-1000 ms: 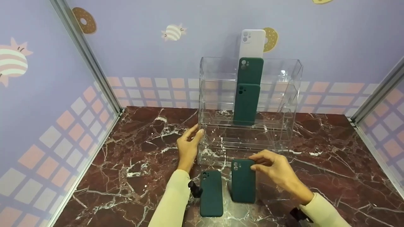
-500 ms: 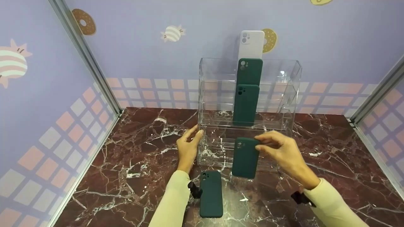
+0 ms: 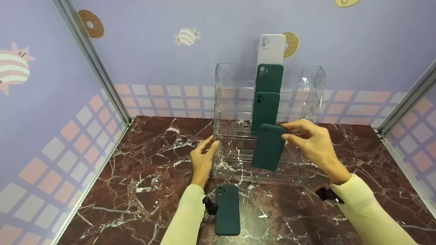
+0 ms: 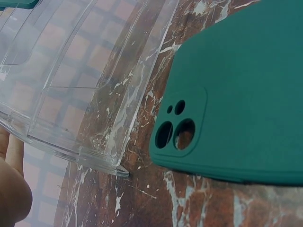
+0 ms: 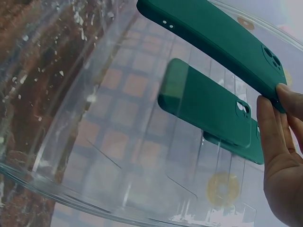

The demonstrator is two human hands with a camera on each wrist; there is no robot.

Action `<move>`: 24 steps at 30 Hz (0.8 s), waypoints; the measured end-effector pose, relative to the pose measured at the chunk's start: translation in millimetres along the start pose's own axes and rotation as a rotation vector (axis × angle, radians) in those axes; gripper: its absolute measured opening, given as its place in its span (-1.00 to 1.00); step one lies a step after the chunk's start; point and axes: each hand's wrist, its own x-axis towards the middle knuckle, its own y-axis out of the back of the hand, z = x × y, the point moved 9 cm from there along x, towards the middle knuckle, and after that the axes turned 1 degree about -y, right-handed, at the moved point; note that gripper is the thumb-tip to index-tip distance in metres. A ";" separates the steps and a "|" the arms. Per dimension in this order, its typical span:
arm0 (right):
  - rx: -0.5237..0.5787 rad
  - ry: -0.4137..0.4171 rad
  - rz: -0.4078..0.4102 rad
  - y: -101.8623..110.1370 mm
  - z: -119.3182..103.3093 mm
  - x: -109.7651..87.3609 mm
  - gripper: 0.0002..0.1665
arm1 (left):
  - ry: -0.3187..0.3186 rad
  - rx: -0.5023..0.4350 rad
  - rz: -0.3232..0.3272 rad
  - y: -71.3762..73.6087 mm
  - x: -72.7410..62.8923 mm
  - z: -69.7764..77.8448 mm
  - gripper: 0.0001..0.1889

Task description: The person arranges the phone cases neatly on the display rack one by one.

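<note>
My right hand (image 3: 315, 144) pinches a dark green phone case (image 3: 268, 148) by its upper right corner, between thumb and fingers. The case hangs upright, slightly tilted, in front of the lower part of a clear tiered display rack (image 3: 232, 89). In the right wrist view the held case (image 5: 218, 45) is at the top, ahead of the cases in the rack. My left hand (image 3: 202, 158) touches the rack's left side with fairly straight fingers. Another green phone case (image 3: 227, 211) lies flat on the table by my left wrist, its camera holes (image 4: 180, 127) showing in the left wrist view.
Upright in the rack, one behind another, stand a green case (image 3: 265, 110), a second green case (image 3: 270, 76) and a white case (image 3: 271, 54) at the back. Underneath is a dark red marbled table (image 3: 153, 204). Patterned walls (image 3: 146, 47) enclose the back and sides.
The right hand has lifted the green case from the table, away from me and up in front of the rack. The left hand, the rack and the other cases have stayed put.
</note>
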 end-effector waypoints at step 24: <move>0.072 0.013 0.016 13.2 -7.0 49.3 -0.67 | -0.022 0.031 0.004 1.4 0.1 1.5 -0.65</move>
